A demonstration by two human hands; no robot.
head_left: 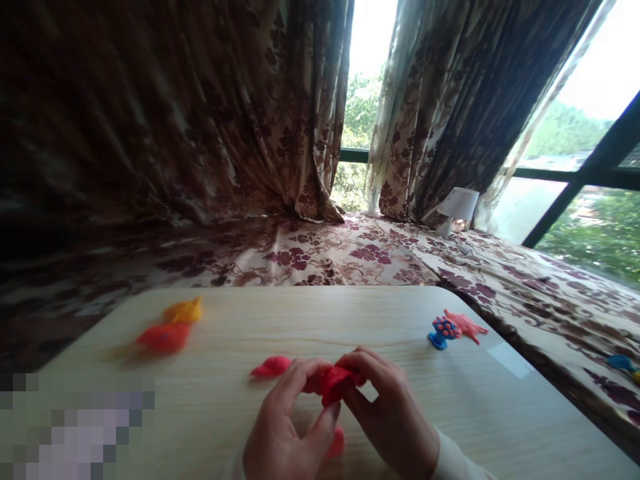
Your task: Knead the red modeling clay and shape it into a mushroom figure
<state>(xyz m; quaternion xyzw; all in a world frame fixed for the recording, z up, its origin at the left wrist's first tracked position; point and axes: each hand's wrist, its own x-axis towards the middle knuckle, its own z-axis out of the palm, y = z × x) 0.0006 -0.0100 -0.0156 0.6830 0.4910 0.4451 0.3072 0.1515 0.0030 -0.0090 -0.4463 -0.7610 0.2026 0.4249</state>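
Between my two hands, above the near middle of the table, is a lump of red modelling clay (336, 385). My left hand (295, 420) pinches it from the left, thumb below and fingers above. From the right, my right hand (387, 403) grips it with thumb and fingertips. A second red clay piece (271, 367) lies on the table just beyond my left hand. Another pinkish-red piece (336, 443) shows below the hands, partly hidden by my left thumb.
On the light wood table (240, 320), orange-red clay (164, 338) and yellow clay (184, 310) lie at the far left. A blue clay figure with pink dots (443, 332) stands far right, beside a flat pink clay shape (466, 325). A white lamp (459, 203) stands beyond.
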